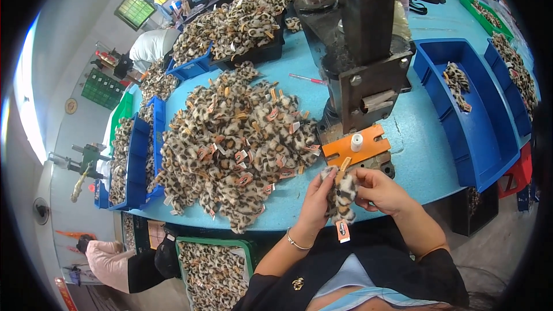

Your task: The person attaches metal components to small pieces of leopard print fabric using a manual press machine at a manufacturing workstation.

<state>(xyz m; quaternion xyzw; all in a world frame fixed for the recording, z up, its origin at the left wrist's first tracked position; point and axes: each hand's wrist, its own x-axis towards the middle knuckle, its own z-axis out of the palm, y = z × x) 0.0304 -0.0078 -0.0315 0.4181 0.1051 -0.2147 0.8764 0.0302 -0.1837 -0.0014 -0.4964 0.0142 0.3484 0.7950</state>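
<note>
Both my hands are at the table's front edge with a leopard-print plush piece [345, 192] between them. It has an orange tab at the top and an orange-and-white label hanging below. My left hand [317, 197] grips its left side, a bracelet on the wrist. Fingers and thumb of my right hand [382, 192] are bent closed at its right side; the exact grip is partly hidden. Just beyond stands a dark metal press [368, 80], with an orange plate [371, 143] at its base and a white cylindrical piece [357, 141] on the plate.
A large heap of similar plush pieces [230, 144] covers the table to my left. Blue bins [137, 164] stand beyond it. At right, a blue bin [461, 132] holds a plush piece. A pen [307, 78] lies behind the heap. A person [109, 262] is at lower left.
</note>
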